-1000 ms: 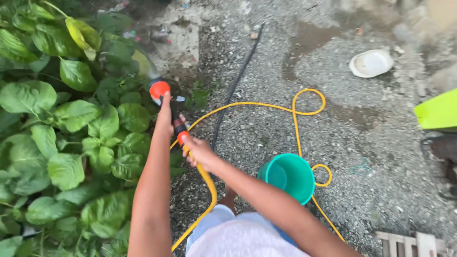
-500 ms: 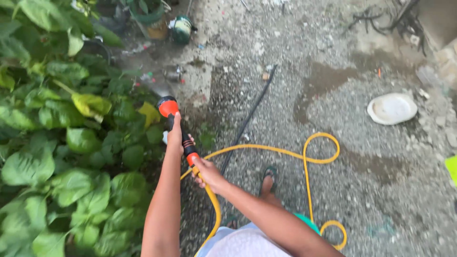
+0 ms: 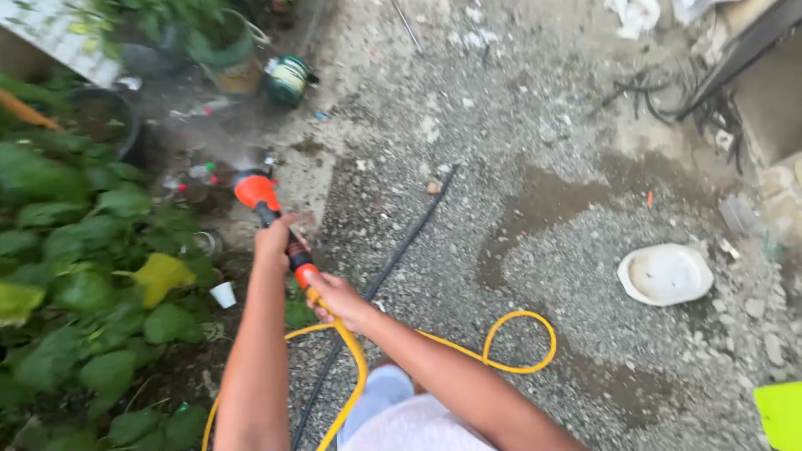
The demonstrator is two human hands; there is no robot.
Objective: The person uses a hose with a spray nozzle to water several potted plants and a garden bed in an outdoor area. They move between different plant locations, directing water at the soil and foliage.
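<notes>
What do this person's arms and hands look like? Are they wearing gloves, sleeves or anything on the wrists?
Both arms are bare as far up as the view shows: no sleeves reach the forearms. The left hand and the right hand are bare too, with no gloves. No watch, bracelet or ring shows on either. The only clothing in view is a pale, whitish garment at the bottom edge.

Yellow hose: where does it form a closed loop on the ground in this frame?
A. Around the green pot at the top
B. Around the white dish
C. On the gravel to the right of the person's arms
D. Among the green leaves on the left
C. The yellow hose curls into a loop on the gravel right of the right hand, clear of the white dish.
</notes>
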